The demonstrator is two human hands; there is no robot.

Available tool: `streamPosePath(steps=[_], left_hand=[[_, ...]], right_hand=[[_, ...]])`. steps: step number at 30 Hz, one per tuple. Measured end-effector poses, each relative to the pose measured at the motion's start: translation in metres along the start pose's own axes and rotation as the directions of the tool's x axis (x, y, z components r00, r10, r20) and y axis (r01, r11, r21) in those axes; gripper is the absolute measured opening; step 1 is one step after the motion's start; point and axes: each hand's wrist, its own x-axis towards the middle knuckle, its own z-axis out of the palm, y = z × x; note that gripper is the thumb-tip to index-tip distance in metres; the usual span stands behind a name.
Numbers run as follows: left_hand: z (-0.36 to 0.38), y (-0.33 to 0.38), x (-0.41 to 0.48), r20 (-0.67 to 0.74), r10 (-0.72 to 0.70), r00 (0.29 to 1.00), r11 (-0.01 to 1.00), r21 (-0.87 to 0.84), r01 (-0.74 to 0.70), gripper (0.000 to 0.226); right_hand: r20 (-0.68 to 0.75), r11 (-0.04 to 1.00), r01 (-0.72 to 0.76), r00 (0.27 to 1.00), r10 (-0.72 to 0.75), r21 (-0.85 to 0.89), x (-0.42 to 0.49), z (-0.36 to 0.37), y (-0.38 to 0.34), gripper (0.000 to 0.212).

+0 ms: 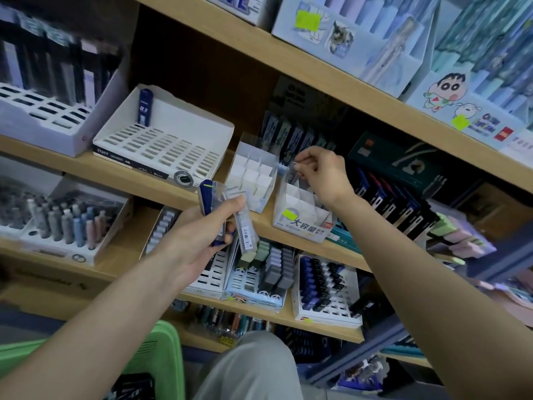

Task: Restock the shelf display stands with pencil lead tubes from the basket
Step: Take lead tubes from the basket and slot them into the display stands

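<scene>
My left hand [199, 235] grips a bunch of pencil lead tubes [230, 215], some dark blue and some clear, held below the middle shelf. My right hand [320, 174] pinches one clear lead tube [297, 170] over a white divided display stand [300, 217] with a green sticker. Beside it stands a second clear-walled divided stand [253, 174]. Further left a white slotted tray [164, 140] holds a single dark blue tube [145, 106] upright at its back. The green basket [161, 350] sits at the bottom left by my knee.
Wooden shelves [121, 168] run across the view. Slotted trays of erasers and leads [259, 272] fill the lower shelf, pens [60, 223] sit at the left, dark packaged stock [386, 197] at the right. Cartoon-printed display boxes [450, 93] line the upper shelf.
</scene>
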Motion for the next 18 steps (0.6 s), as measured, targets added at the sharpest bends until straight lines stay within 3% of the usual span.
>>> streamPosePath(steps=[9,14,18], left_hand=[[0.008,-0.001,-0.001,0.02,0.0,1.0,1.0,0.003,0.0,0.01],[0.012,-0.001,-0.005,0.03,0.003,1.0,1.0,0.002,-0.003,0.011],[0.013,0.0,-0.009,0.029,0.001,1.0,1.0,0.002,-0.001,0.012]], right_hand=[[-0.125,0.993,-0.042,0.992,0.028,-0.109,0.008,0.006,0.008,0.015],[-0.103,0.995,-0.013,0.995,0.003,-0.099,0.001,0.007,0.012,0.02],[-0.063,0.997,-0.024,0.998,0.019,-0.079,-0.001,0.003,0.011,0.012]])
